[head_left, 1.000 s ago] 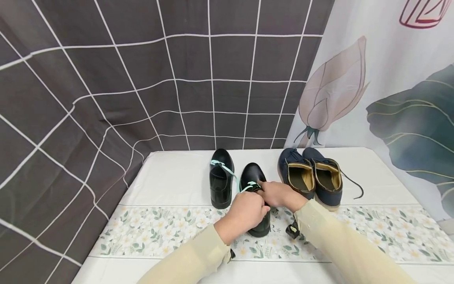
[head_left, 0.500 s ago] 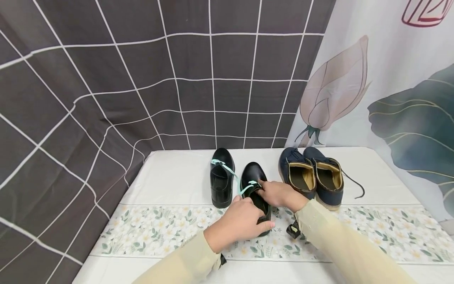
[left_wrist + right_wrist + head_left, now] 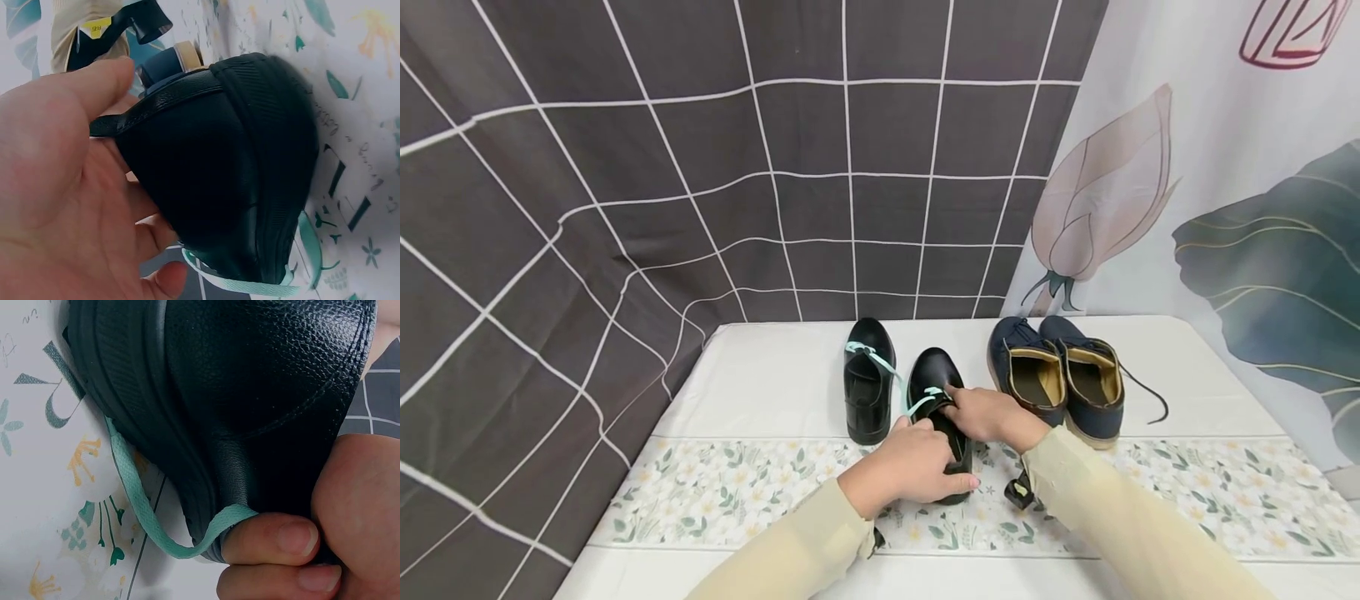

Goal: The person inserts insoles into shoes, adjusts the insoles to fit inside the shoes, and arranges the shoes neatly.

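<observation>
A black leather lace-up shoe (image 3: 934, 367) with mint-green laces stands in front of me, toe pointing away. My right hand (image 3: 985, 412) grips its right side near the laces; in the right wrist view the fingers (image 3: 272, 540) curl at the shoe's edge, over a loop of mint lace (image 3: 145, 515). Over the shoe's opening and left side hovers my left hand (image 3: 906, 462), thumb stretched out toward the heel. The left wrist view shows its loosely bent fingers (image 3: 153, 240) beside the shoe's collar, close to the lace (image 3: 250, 286). Some fingertips are hidden behind the shoe.
To the left stands the matching black shoe (image 3: 868, 383), its mint lace tied across the front. A pair of navy shoes (image 3: 1097, 417) with tan lining sits on the right, one dark lace (image 3: 1142, 387) trailing. A floral strip (image 3: 730, 492) crosses the white table cover.
My left hand has loosened from a fist, its thumb spreading out and more of the shoe's opening showing. The right hand keeps its hold, and the shoes stay where they were.
</observation>
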### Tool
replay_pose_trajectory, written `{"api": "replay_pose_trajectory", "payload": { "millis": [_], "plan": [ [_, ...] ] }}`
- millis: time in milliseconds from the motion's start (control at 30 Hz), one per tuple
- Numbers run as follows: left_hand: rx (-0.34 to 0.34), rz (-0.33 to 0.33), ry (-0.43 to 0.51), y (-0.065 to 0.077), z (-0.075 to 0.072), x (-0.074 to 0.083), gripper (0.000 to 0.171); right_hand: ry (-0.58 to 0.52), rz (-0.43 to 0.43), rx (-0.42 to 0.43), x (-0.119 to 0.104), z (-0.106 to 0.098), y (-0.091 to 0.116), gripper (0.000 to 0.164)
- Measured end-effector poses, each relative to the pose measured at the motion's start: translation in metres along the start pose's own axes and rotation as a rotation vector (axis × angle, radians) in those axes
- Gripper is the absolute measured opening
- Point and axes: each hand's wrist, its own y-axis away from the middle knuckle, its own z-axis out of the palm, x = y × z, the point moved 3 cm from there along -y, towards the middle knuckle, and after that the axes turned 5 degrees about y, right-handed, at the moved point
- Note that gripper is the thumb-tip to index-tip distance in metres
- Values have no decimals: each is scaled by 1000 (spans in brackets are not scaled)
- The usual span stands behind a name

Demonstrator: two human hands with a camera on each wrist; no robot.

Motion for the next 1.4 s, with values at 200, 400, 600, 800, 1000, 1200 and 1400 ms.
{"api": "replay_pose_trajectory", "payload": {
  "millis": [200, 400, 600, 800, 1000, 1200, 1400],
  "plan": [
    [87, 32, 29, -3, 9, 1, 30, 14, -4, 16, -2, 0, 1, 54],
    [225, 9, 122, 0, 10, 4, 36, 19, -5, 32, -2, 1, 1, 53],
    [168, -21, 86, 1, 7, 6, 42, 5, 9, 12, -4, 1, 1, 54],
    [153, -41, 1, 2, 8, 9, 35, 9, 17, 17, -5, 0, 3, 54],
    [141, -19, -2, 1, 12, 8, 35, 15, 27, 16, -4, -1, 5, 54],
    [101, 82, 59, 1, 21, -3, 36, 10, 37, 24, -2, 0, 5, 55],
    [238, 131, 353, 13, 27, -19, 28, -12, 28, 32, -3, 1, 4, 57]
  ]
}}
